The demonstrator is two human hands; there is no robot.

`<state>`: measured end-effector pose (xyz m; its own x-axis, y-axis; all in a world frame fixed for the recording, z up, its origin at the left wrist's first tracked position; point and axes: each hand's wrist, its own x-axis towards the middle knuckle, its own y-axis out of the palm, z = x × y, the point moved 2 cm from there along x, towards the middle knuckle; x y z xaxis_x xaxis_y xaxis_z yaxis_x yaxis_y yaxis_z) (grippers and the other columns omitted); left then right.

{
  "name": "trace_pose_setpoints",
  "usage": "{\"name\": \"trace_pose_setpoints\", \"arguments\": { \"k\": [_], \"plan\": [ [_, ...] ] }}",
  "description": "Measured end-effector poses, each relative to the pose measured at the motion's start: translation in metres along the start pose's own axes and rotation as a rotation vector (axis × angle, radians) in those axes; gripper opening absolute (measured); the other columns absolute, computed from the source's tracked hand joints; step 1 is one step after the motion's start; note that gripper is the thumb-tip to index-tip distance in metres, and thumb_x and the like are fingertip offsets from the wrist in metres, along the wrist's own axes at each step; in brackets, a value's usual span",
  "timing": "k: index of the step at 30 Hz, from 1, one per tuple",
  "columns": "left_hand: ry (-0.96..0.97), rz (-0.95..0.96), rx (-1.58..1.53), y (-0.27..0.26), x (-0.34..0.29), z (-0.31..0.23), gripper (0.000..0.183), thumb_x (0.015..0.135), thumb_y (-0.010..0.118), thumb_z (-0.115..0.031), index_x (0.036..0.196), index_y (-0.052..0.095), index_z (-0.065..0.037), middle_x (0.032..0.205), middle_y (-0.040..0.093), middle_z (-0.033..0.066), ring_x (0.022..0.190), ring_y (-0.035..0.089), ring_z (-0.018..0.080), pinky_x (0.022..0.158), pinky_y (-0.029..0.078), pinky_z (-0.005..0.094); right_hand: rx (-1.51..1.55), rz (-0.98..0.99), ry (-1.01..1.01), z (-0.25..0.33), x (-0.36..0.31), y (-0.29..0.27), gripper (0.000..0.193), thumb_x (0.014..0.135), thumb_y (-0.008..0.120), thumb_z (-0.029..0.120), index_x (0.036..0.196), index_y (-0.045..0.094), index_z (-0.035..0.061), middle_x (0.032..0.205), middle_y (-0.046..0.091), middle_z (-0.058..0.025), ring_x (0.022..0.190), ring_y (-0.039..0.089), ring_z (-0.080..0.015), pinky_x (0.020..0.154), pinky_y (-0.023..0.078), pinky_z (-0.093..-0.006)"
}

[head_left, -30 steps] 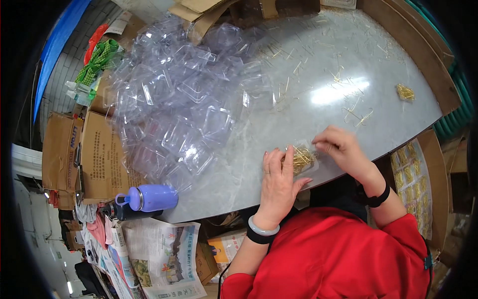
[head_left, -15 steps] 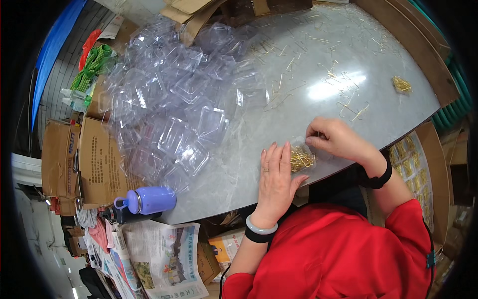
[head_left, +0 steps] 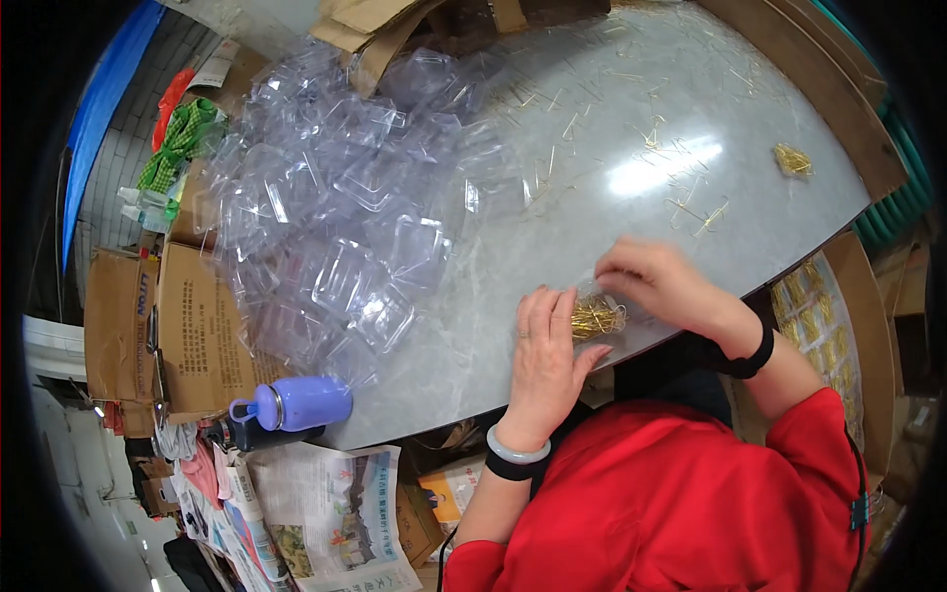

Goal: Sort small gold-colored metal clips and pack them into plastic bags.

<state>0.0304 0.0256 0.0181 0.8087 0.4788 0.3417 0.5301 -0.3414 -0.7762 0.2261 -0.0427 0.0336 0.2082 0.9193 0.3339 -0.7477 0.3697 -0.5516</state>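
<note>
A small clear plastic box (head_left: 598,314) filled with gold-coloured wire hooks lies near the table's front edge, between my two hands. My left hand (head_left: 546,345) holds its left side, with straight fingers along it and the thumb at the lower edge. At the box's upper right, my right hand (head_left: 651,281) has its fingers bent together over the rim. That hand is slightly blurred, and whatever its fingertips pinch is hidden.
A large heap of clear plastic boxes (head_left: 335,197) covers the table's left. Loose gold hooks (head_left: 651,138) are scattered toward the back. A filled pack (head_left: 792,161) lies far right. A purple bottle (head_left: 306,403) stands front left. More packs (head_left: 814,326) fill a carton at right.
My right hand has shifted slightly left and up along the box's rim, its fingers now curled over more. My left hand stays in place on the box.
</note>
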Motion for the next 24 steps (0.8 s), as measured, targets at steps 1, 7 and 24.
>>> {"name": "trace_pose_setpoints", "arguments": {
  "k": [1,7,24],
  "plan": [
    [0.0,0.0,0.005,0.0,0.0,-0.001,0.074,0.082,0.083,-0.022,0.143,0.047,-0.001,0.139,0.045,0.0215,0.133,0.043,0.044,0.111,0.04,0.05,-0.041,0.028,0.058,0.003,-0.003,-0.007,0.017,0.088,0.075,0.019,0.095,0.071,0.0037,0.083,0.066,-0.015,0.075,0.064,-0.0334,0.068,0.051,-0.039],
    [0.023,0.024,0.025,0.002,0.0,-0.002,0.075,0.08,0.083,-0.019,0.142,0.047,0.0,0.136,0.045,0.019,0.135,0.041,0.0427,0.112,0.037,0.0521,0.022,0.228,0.216,0.015,-0.031,-0.022,0.018,0.091,0.074,0.019,0.093,0.071,0.0012,0.079,0.066,-0.0146,0.071,0.064,-0.0286,0.063,0.05,-0.0363],
    [0.003,-0.03,0.025,0.006,-0.001,-0.004,0.086,0.073,0.089,-0.019,0.146,0.045,-0.001,0.138,0.047,0.0206,0.129,0.046,0.0429,0.107,0.041,0.0498,-0.284,-0.171,-0.022,0.013,-0.05,0.016,0.014,0.084,0.076,0.014,0.089,0.065,0.0058,0.083,0.064,-0.0107,0.073,0.065,-0.0334,0.061,0.051,-0.0408]
  ]
}}
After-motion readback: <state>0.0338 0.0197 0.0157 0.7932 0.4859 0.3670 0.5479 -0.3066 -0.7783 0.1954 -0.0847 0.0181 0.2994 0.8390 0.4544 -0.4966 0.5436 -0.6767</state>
